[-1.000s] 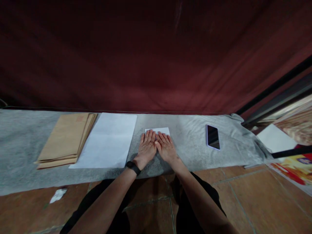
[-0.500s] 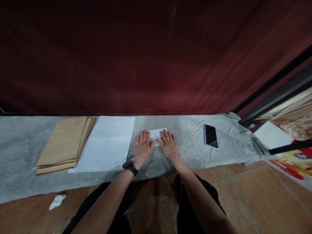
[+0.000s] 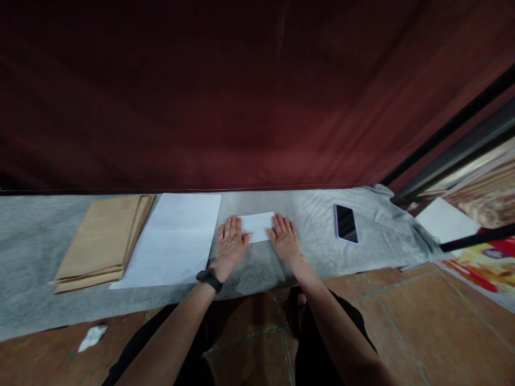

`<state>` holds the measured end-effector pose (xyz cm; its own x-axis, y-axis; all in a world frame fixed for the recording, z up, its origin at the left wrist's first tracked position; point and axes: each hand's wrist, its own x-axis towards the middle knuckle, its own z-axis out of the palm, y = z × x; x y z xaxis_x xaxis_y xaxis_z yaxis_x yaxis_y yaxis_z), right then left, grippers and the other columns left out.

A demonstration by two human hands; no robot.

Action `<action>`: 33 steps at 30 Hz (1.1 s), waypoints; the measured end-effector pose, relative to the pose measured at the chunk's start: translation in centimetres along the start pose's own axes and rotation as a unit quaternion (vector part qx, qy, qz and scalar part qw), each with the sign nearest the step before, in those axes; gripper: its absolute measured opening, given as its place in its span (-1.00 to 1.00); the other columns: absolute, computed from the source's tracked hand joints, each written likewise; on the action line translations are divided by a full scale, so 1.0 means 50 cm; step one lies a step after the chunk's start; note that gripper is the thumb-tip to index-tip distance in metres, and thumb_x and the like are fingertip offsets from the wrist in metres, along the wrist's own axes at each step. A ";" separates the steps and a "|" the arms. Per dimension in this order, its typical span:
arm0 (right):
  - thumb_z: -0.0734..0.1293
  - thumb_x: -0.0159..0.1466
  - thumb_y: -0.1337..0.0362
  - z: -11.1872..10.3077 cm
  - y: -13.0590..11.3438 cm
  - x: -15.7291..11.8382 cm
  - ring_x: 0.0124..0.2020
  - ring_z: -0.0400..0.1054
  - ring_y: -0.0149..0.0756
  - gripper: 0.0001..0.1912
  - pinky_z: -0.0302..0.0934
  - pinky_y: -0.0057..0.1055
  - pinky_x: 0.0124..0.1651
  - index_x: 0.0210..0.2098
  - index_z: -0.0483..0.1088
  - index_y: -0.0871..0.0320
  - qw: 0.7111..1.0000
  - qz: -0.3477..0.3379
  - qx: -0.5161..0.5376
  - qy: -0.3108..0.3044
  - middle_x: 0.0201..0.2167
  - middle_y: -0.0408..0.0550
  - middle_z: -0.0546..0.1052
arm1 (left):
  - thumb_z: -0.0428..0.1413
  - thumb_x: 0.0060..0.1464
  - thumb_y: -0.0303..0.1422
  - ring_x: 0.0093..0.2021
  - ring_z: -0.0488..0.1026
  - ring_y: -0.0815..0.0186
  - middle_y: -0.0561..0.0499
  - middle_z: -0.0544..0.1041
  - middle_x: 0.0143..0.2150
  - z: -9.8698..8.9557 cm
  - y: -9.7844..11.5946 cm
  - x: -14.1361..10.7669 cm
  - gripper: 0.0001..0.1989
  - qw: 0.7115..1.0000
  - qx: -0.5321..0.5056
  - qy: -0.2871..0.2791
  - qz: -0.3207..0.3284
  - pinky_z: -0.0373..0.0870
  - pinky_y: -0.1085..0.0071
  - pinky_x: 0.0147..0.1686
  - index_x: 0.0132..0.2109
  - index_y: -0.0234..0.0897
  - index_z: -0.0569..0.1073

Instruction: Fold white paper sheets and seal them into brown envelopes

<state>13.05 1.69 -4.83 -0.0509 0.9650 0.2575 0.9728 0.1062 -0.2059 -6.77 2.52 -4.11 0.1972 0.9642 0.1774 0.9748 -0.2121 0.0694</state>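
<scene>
A small white folded paper (image 3: 258, 227) lies flat on the grey cloth (image 3: 314, 257). My left hand (image 3: 230, 242) rests palm down at its left edge, fingers stretched out and thumb at the paper's lower left. At the right edge lies my right hand (image 3: 285, 238), also flat, its thumb and fingertips touching the paper's side. Larger white sheets (image 3: 171, 241) are to the left of my left hand, beside a stack of brown envelopes (image 3: 98, 238).
A phone (image 3: 346, 223) lies on the cloth at the right. Behind is a dark red curtain (image 3: 241, 107). Dark metal bars (image 3: 454, 145) slant at the far right. A crumpled white scrap (image 3: 92, 337) is on the tiled floor (image 3: 402, 316).
My hands have slid apart, the left one leftwards and the right one slightly rightwards. More of the small white paper between them now shows.
</scene>
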 end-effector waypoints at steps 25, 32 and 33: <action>0.00 0.52 0.11 -0.047 -0.062 -0.068 0.43 0.03 -0.24 -0.44 -0.09 -0.16 0.46 0.39 0.12 0.23 0.981 -0.142 0.095 -0.092 0.41 0.02 0.17 | -0.20 0.30 -0.39 0.48 -0.04 0.12 -0.28 0.13 0.45 -0.008 0.051 -0.087 -0.41 0.988 -0.068 0.009 0.135 0.07 0.10 0.41 0.40 -0.55 0.11; 0.11 0.49 0.08 -0.038 -0.033 -0.085 0.43 0.04 -0.19 -0.42 -0.09 -0.11 0.45 0.43 0.05 0.14 0.992 -0.115 0.038 -0.041 0.42 0.03 0.13 | -0.17 0.33 -0.22 0.47 -0.02 0.08 -0.31 0.14 0.44 -0.011 0.037 -0.095 -0.37 0.995 -0.042 0.016 0.088 0.05 0.07 0.41 0.41 -0.53 0.10; 0.11 0.49 0.08 -0.037 -0.030 -0.086 0.43 0.04 -0.18 -0.41 -0.09 -0.11 0.45 0.43 0.03 0.15 0.993 -0.110 0.033 -0.035 0.42 0.04 0.13 | -0.17 0.34 -0.19 0.47 0.00 0.07 -0.32 0.14 0.44 -0.011 0.035 -0.095 -0.36 0.996 -0.040 0.018 0.078 0.05 0.06 0.41 0.41 -0.54 0.11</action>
<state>12.23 -3.08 -3.90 -0.2793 0.9305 0.2369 0.9196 0.3303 -0.2130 -6.04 -2.51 -4.30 0.3408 0.9124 0.2266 0.9208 -0.3726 0.1156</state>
